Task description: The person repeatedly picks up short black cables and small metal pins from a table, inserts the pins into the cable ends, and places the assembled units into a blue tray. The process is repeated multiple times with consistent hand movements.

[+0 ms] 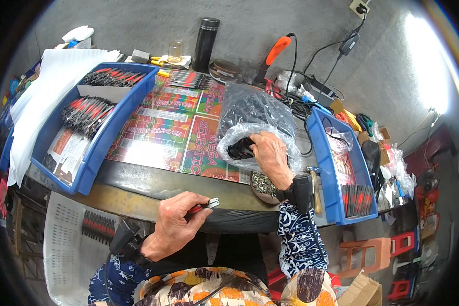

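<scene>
My left hand [176, 224] is closed over the table's front edge, thumb and fingers gripping a small red-and-black handled piece [205, 205] with a pale metal end that has holes. Its other end is hidden in my palm. A clear plastic bag [255, 104] of black parts [240, 149] lies on the table with its mouth toward me. My right hand [270, 157] reaches into that mouth, fingers curled down onto the black parts; the fingertips are hidden. Just below my right wrist, a round dish holds small metal pins [263, 184].
Red-and-black pieces fill parts of a blue tray [98, 153] at left and a blue tray [319, 153] at right. A white basket [61, 234] stands lower left. Behind the bag are a black flask [206, 45], an orange-handled tool [278, 50] and cables.
</scene>
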Motion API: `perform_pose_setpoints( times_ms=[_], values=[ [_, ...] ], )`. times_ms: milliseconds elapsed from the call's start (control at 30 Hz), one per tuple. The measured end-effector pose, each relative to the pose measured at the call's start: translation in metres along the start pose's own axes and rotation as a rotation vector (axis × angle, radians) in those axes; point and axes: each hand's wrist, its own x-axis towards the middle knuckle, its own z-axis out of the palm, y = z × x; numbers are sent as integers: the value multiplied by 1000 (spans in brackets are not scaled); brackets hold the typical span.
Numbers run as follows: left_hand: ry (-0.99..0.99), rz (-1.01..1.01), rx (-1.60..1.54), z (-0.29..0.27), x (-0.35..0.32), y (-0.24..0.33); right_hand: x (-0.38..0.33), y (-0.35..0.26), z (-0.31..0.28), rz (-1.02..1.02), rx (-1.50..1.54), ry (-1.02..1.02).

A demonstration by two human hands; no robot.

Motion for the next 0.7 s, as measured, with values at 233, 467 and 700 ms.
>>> perform_pose_setpoints(
  times_ms=[233, 467, 700],
  values=[
    [3, -25, -13, 2, 0, -3, 11, 1, 10, 3, -47, -99],
    [9, -12, 27, -1, 1, -1, 10, -2, 12, -42, -50, -48],
    [17, -7, -16, -6, -5, 6, 4, -5, -16, -42, -87, -47]
  ],
)
